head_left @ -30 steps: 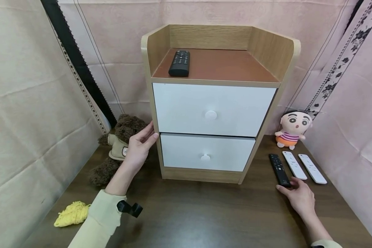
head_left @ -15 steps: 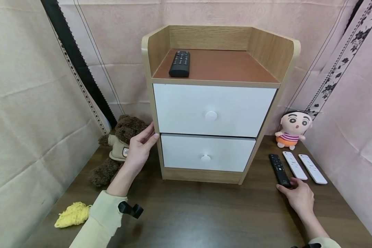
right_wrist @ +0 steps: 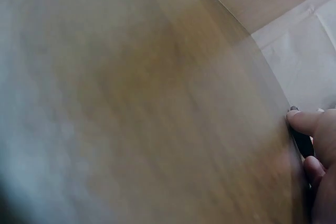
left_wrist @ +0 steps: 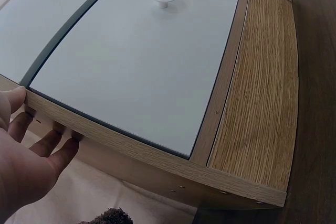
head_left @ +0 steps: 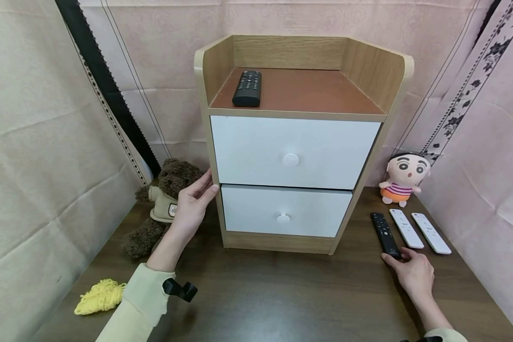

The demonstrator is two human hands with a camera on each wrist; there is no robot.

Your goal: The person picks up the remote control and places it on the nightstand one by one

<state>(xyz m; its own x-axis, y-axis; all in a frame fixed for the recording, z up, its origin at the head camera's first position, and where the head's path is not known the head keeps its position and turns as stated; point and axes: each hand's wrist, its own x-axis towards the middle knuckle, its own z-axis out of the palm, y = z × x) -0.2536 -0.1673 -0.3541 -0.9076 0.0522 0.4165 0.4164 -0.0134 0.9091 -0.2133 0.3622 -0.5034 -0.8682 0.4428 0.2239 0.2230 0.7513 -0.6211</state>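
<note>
While the left hand rested flat against the left side panel of the small wooden cabinet, its fingers straight and lightly spread along the panel's edge at the seam between the two white drawers, the right hand lay low on the dark table with its fingertips at the near end of the black remote. That remote sat right of the cabinet, just beside two white remotes lined up parallel to it. The likeliest slip, as I judged it, was a fumbled pickup: the remote lay flat on the table with little edge to catch, and fingers sliding in from its end could push it into the white ones or skew it instead of lifting it. The right wrist view was blurred, showing only a fingertip against something dark, so how firmly the hand held the remote could not be told; from the head view the fingers looked loosely bent, touching rather than closed round it. A second black remote sat on the cabinet's top shelf.
</note>
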